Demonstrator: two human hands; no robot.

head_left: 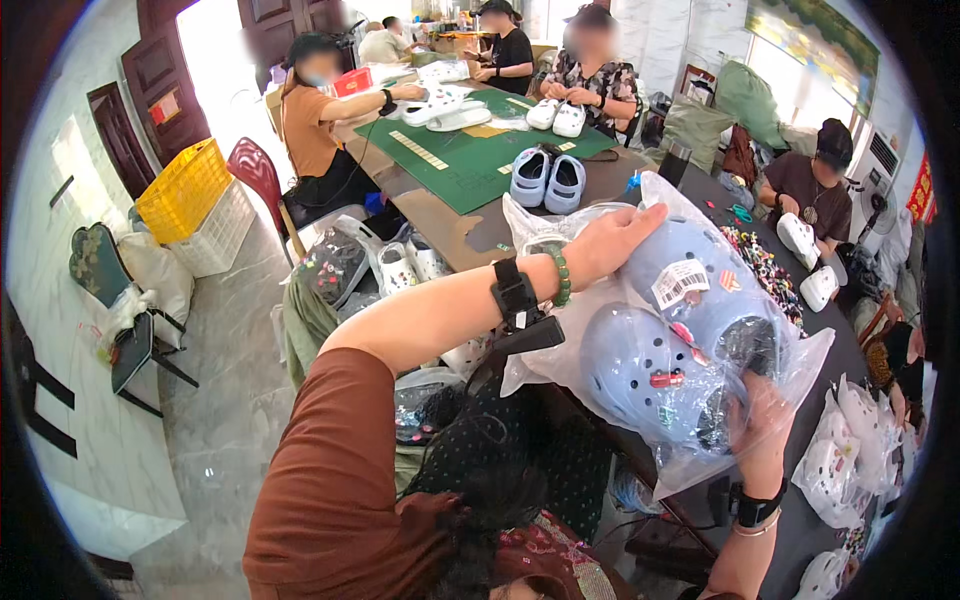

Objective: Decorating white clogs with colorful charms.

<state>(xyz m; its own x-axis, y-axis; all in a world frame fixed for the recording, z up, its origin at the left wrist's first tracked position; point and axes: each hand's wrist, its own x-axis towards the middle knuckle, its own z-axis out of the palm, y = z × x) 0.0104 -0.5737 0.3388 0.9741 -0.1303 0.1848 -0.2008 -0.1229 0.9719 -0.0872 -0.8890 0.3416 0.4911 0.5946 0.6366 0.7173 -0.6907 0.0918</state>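
A pair of light blue clogs (640, 370) with charms and a white label lies in a clear plastic bag (810, 365) in front of me, above the dark table. My left hand (615, 240) grips the bag's upper left side, fingers pressed together and the thumb hidden. At the lower right, my right hand (762, 415) is closed around the bag and clogs near the heels, its fingers partly covered by plastic. A green bead bracelet (560, 275) and a black strap with a small device (520, 310) sit on my left arm.
Beyond the bag, another blue pair (548, 180) stands on the table by a green mat (450, 150). Loose colourful charms (765, 270) lie to the right, with bagged white clogs (850, 440) nearer. Several people work around the table. Yellow and white crates (185, 190) stand at left.
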